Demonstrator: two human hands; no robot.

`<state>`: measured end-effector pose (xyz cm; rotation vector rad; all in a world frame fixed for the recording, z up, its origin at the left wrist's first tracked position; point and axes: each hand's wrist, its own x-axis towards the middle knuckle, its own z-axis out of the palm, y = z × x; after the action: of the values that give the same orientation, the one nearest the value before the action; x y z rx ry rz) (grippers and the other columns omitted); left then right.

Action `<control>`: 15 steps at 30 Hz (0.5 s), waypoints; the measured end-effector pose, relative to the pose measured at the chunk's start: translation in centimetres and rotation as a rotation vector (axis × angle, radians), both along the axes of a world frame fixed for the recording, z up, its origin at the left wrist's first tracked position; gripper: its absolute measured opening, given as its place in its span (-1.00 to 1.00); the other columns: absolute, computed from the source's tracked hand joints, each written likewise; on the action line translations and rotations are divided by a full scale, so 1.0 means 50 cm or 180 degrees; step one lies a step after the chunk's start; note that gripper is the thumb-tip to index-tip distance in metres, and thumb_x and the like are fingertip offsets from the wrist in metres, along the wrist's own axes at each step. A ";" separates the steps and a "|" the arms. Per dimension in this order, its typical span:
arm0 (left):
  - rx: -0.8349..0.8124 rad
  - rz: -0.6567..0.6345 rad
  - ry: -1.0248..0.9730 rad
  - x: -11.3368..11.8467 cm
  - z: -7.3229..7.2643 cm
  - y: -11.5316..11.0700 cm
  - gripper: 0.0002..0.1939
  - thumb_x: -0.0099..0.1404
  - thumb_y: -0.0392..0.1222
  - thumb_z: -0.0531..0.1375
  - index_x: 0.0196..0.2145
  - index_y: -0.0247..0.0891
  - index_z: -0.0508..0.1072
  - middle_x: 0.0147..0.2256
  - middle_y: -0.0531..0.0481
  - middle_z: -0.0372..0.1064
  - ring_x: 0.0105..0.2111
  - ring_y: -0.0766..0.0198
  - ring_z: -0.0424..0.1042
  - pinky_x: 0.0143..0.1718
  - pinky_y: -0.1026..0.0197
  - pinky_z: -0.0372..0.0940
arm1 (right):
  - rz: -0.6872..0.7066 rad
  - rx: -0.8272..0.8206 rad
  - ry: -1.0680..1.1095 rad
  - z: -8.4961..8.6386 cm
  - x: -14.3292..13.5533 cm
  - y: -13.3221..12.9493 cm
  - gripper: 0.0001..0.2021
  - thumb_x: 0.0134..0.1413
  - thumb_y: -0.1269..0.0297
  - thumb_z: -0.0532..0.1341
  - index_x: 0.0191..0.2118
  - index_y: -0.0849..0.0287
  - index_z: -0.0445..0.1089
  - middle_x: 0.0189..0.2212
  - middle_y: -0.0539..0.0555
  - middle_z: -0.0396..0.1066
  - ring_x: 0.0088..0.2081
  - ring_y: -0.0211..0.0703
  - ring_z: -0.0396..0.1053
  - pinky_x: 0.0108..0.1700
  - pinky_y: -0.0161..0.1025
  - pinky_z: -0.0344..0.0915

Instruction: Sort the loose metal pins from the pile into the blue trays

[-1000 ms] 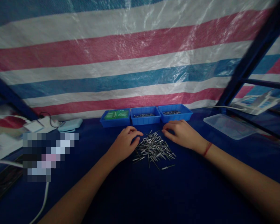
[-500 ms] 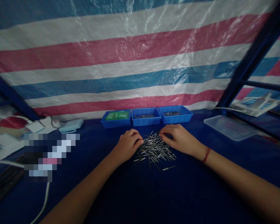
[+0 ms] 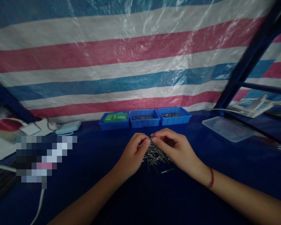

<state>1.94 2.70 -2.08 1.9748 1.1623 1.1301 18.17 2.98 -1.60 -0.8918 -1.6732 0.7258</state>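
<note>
A loose pile of silver pop rivets (image 3: pixel 155 154) lies on the dark blue table, with one rivet (image 3: pixel 168 170) lying apart on its near side. Over the pile's far part, my left hand (image 3: pixel 136 153) and my right hand (image 3: pixel 178 146) meet almost fingertip to fingertip. Each is closed in a pinch of thumb and forefinger. Thin metal pieces, which look like rivets from the pile, show between the fingertips; how many each hand holds I cannot tell. The hands cover the pile's back and sides.
Behind the pile stand three blue bins: the left bin (image 3: pixel 114 125) holds a green packet, while the middle bin (image 3: pixel 145 122) and right bin (image 3: pixel 178 120) hold small metal pieces. A clear plastic lid (image 3: pixel 228 128) lies at right. A light blue case (image 3: pixel 69 128) and white cable (image 3: pixel 40 203) are at left.
Both hands have come in from the pile's sides and now meet above it, pinching small metal pieces between the fingertips. The view has shifted slightly.
</note>
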 end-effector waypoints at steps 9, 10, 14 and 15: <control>-0.0174 -0.0122 -0.0146 0.004 -0.002 -0.008 -0.82 0.34 -0.14 0.01 -0.18 -0.20 0.35 -0.22 -0.02 0.30 -0.24 0.24 0.31 -0.26 0.21 0.21 | 0.0035 0.0006 -0.0010 0.006 0.000 -0.003 -0.92 0.01 0.25 0.23 -0.38 0.13 0.43 -0.48 -0.01 0.37 -0.49 -0.28 0.28 -0.45 -0.26 0.25; -0.0178 -0.0156 -0.0149 0.004 -0.001 -0.008 -0.81 0.34 -0.14 0.01 -0.17 -0.20 0.35 -0.22 -0.03 0.30 -0.23 0.24 0.30 -0.27 0.21 0.22 | 0.0056 -0.0011 -0.0006 0.006 0.001 -0.003 -0.91 0.01 0.25 0.23 -0.38 0.13 0.43 -0.48 -0.01 0.37 -0.49 -0.28 0.28 -0.45 -0.26 0.25; -0.0148 -0.0237 -0.0139 0.001 0.001 -0.006 -0.83 0.33 -0.16 0.02 -0.24 -0.22 0.37 -0.23 -0.03 0.29 -0.23 0.24 0.30 -0.27 0.21 0.22 | 0.0075 -0.0079 0.0031 0.006 0.000 -0.004 -0.91 0.00 0.25 0.23 -0.37 0.14 0.42 -0.48 0.00 0.37 -0.48 -0.27 0.28 -0.45 -0.25 0.24; -0.0147 -0.0235 -0.0140 0.001 0.001 -0.006 -0.84 0.33 -0.16 0.03 -0.25 -0.22 0.37 -0.23 -0.03 0.29 -0.23 0.24 0.29 -0.27 0.21 0.22 | 0.0068 -0.0089 0.0047 0.006 0.000 -0.005 -0.91 0.00 0.25 0.24 -0.38 0.14 0.42 -0.49 0.00 0.37 -0.48 -0.27 0.28 -0.45 -0.25 0.24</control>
<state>1.97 2.41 -2.04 1.9321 1.0747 1.0940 18.16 2.73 -1.32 -0.8874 -1.6654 0.7703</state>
